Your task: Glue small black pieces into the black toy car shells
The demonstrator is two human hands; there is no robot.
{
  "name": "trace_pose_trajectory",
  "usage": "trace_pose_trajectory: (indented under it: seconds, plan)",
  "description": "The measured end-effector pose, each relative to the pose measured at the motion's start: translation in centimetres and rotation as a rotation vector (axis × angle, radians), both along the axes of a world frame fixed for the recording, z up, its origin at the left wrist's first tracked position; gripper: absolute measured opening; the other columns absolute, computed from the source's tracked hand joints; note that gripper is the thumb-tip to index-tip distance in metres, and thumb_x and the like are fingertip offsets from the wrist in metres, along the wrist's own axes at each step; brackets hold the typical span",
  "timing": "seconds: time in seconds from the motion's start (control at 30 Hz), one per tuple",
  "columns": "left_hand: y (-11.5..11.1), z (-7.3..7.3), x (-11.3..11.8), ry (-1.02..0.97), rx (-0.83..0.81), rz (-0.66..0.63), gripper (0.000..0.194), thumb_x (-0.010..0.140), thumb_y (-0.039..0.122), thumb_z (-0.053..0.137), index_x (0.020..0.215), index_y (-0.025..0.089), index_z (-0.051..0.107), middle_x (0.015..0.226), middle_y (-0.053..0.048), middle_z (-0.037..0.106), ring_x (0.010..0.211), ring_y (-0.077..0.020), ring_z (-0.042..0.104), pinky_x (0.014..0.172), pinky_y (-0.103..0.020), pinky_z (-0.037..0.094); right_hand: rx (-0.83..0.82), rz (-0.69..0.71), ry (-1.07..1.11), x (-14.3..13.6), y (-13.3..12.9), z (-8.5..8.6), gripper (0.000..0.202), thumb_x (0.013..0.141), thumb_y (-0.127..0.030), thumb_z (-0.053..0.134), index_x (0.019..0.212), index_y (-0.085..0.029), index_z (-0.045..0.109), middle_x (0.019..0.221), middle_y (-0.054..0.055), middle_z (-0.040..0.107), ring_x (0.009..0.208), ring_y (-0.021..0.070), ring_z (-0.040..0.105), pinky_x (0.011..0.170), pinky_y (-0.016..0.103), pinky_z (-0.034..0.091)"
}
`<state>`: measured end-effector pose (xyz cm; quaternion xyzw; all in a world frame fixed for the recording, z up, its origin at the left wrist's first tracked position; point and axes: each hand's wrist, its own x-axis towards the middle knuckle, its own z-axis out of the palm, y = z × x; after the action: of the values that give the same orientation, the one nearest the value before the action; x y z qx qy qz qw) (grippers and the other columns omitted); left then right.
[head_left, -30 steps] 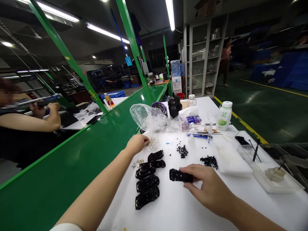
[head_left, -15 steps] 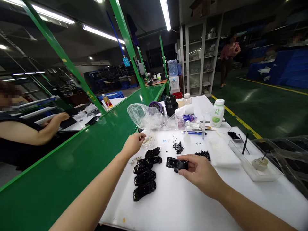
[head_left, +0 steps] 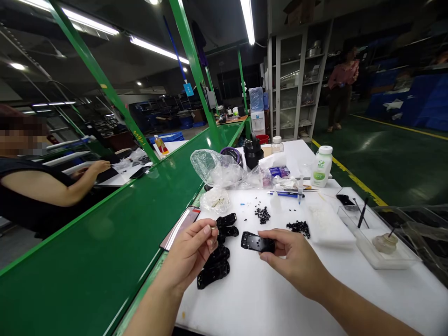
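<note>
The right hand [head_left: 297,261] pinches a black plastic housing [head_left: 254,242] by its right end between thumb and fingers, holding it level just above the white table [head_left: 280,298], with its flat face and small holes turned up. A second ago the same piece sat lower, close to the table, with the hand on top of it; now it is lifted and turned toward the camera.

The left hand [head_left: 191,254] has pulled back from the small clear bag of metal parts [head_left: 215,201], where it was reaching half a second ago, and is now raised near the body, thumb and forefinger closed on something tiny and pale at the fingertips [head_left: 212,229]; what it is cannot be told. The two hands are now near each other, with the row of black housings [head_left: 217,252] lying on the table between and below them.

Beyond the held piece lie two little heaps of small black bits [head_left: 263,214], then a blue pen [head_left: 285,194] and a white bottle with a green label [head_left: 322,167]. A crumpled clear plastic bag [head_left: 213,169] sits at the table's far left. To the right stands a clear tray [head_left: 376,254] with a pale lump in it.

Across the green conveyor [head_left: 105,242], a co-worker's arm [head_left: 52,186] stretches toward a tabletop; earlier both that person's hands were raised together
</note>
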<state>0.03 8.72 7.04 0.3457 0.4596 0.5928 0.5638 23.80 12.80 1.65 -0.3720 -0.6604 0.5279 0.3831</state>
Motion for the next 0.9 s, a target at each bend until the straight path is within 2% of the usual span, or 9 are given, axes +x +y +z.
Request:
trace_pose_trajectory:
  seconds: [0.13,0.33,0.47,0.57,0.7,0.8,0.9]
  plan:
    - [-0.3,0.1,0.8,-0.123,-0.001,-0.001,0.026,0.067,0.030,0.087,0.083,0.015,0.074,0.064,0.000,0.059,0.056,-0.0047,0.048,0.057,-0.017,0.044,0.008,0.001,-0.005,0.2,0.2,-0.2,0.037,0.078,-0.023,0.071,0.115,-0.027,0.071,0.109,0.001,0.070,0.088,0.0197,0.068,0.083,0.036,0.059]
    - [-0.8,-0.5,1.4,-0.113,0.031,-0.054,0.022,0.068,0.031,0.087,0.080,0.016,0.076,0.061,0.000,0.059,0.056,-0.0047,0.049,0.059,-0.017,0.044,0.015,0.011,-0.018,0.2,0.2,0.1,0.037,0.078,-0.022,0.070,0.114,-0.028,0.071,0.110,0.001,0.070,0.089,0.0193,0.068,0.083,0.035,0.059]
    - [-1.3,-0.2,1.9,-0.021,0.027,-0.073,0.022,0.069,0.034,0.086,0.081,0.018,0.076,0.062,0.001,0.059,0.061,-0.0064,0.052,0.063,-0.018,0.045,0.010,0.011,-0.036,0.2,0.1,0.2,0.037,0.078,-0.022,0.071,0.114,-0.028,0.071,0.111,0.001,0.070,0.090,0.0196,0.068,0.084,0.035,0.059]
    - [-1.6,-0.1,2.1,0.123,-0.004,-0.116,0.024,0.076,0.039,0.080,0.088,0.019,0.075,0.067,0.001,0.058,0.064,-0.0068,0.051,0.063,-0.017,0.042,-0.004,0.009,-0.039,0.2,0.1,0.3,0.036,0.077,-0.021,0.072,0.113,-0.026,0.071,0.109,0.002,0.071,0.092,0.0209,0.069,0.085,0.036,0.058]
    - [-1.9,-0.5,2.0,0.242,-0.046,-0.129,0.023,0.082,0.041,0.074,0.093,0.020,0.073,0.071,0.001,0.060,0.065,-0.0070,0.050,0.061,-0.017,0.039,-0.145,0.054,0.073,0.2,0.2,0.6,0.040,0.076,-0.021,0.073,0.115,-0.022,0.069,0.109,0.004,0.072,0.100,0.0230,0.068,0.091,0.037,0.056]
    - [-2.1,-0.9,1.9,0.136,-0.052,-0.181,0.022,0.076,0.039,0.079,0.086,0.020,0.075,0.067,0.000,0.061,0.061,-0.0065,0.051,0.059,-0.018,0.039,-0.239,0.096,0.143,0.3,0.2,0.6,0.043,0.075,-0.024,0.075,0.117,-0.020,0.067,0.107,0.006,0.073,0.101,0.0239,0.069,0.090,0.036,0.057]
    - [-2.2,-1.2,2.0,-0.054,-0.034,-0.227,0.022,0.071,0.037,0.084,0.082,0.019,0.076,0.061,0.001,0.061,0.052,-0.0038,0.047,0.055,-0.018,0.037,-0.256,0.103,0.143,0.4,0.1,0.6,0.043,0.075,-0.025,0.076,0.117,-0.019,0.067,0.107,0.006,0.073,0.101,0.0243,0.069,0.091,0.037,0.057]
